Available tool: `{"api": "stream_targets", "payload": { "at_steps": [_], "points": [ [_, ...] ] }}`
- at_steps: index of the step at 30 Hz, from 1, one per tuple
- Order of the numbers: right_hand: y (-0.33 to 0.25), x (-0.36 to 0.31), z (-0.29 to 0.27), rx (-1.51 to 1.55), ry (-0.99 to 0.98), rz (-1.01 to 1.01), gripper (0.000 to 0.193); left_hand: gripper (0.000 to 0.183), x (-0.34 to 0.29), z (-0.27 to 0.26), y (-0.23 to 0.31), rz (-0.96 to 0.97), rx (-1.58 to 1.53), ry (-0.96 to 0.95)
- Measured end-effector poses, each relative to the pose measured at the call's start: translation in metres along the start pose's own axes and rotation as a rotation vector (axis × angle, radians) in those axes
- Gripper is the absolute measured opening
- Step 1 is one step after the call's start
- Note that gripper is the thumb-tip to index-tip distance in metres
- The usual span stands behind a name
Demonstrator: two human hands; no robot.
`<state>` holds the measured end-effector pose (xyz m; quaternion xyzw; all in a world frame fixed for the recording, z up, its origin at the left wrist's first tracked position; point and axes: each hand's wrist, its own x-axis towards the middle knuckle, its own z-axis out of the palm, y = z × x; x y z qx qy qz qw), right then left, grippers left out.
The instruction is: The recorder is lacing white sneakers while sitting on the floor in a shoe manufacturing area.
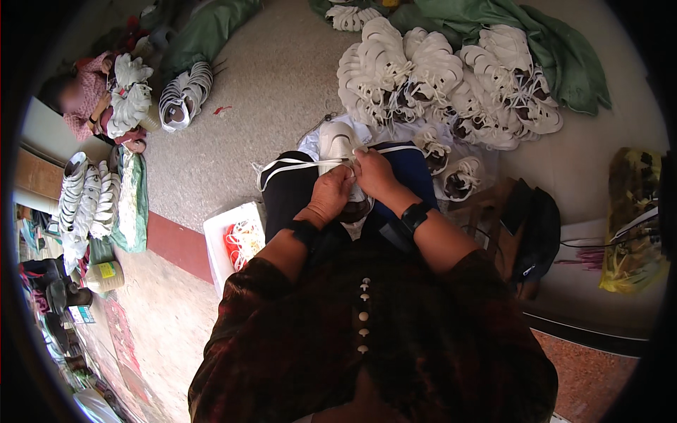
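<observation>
A cream-white shoe (337, 139) rests on my lap, its toe pointing away from me. Over its upper, my left hand (331, 192) pinches a white shoelace (290, 163), and a loop of lace trails out to the left across my dark trouser leg. Close beside it, my right hand (374, 173) has its fingers closed on the lace too; another strand runs off to the right over blue cloth. The two hands nearly touch and cover the middle of the shoe. Its dark opening shows just below them.
A big pile of white shoes (402, 74) lies ahead to the right beside green sacking (564, 53). At my left stands a white box (217, 243) of laces. Further left, stacked shoes (88, 197) stand near another person (88, 99) handling shoes. A black bag (541, 233) sits at my right.
</observation>
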<state>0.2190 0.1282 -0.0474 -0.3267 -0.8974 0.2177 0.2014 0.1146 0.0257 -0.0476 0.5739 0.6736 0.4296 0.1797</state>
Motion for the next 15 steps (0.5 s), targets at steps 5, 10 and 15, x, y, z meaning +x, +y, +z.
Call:
{"api": "stream_targets", "payload": {
  "at_steps": [5, 10, 15],
  "points": [
    [-0.003, -0.006, -0.010, -0.114, -0.235, -0.110, 0.030, 0.009, -0.012, 0.004, -0.001, 0.000, -0.011, -0.092],
    [0.008, 0.010, -0.004, -0.196, -0.159, -0.222, 0.017, 0.010, 0.000, 0.005, 0.002, 0.168, 0.224, -0.023],
    [0.013, 0.033, -0.003, -0.173, -0.263, -0.134, 0.014, 0.013, 0.017, 0.006, -0.013, 0.244, 0.389, -0.019]
  ]
}}
